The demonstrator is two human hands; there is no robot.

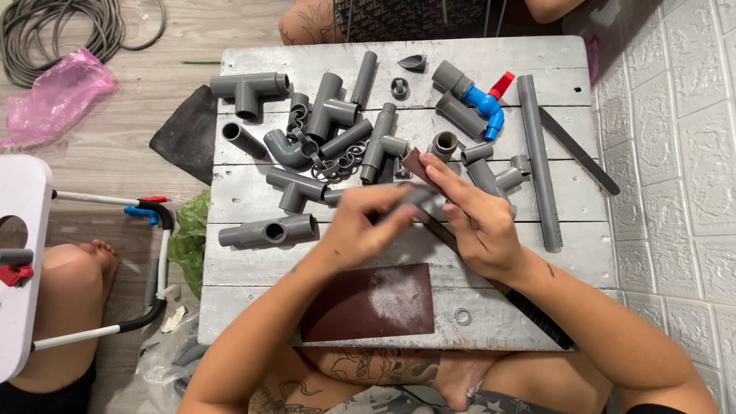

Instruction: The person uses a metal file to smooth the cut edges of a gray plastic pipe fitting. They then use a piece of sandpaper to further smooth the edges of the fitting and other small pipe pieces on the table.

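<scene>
My left hand [359, 224] grips a short grey pipe piece [414, 198] over the middle of a low white wooden table [253, 264]. My right hand [477, 221] presses a small strip of brown sandpaper [418, 164] against that pipe piece. A larger sheet of brown sandpaper [368, 301], dusted with white powder, lies on the table just below my hands.
Several grey pipe tees, elbows and couplings [322, 130] crowd the table's far half, with a blue valve with a red handle [487, 101], a long grey pipe [537, 157] and a dark flat file [576, 150] at right. A tiled wall stands at right; another person's knees at top and left.
</scene>
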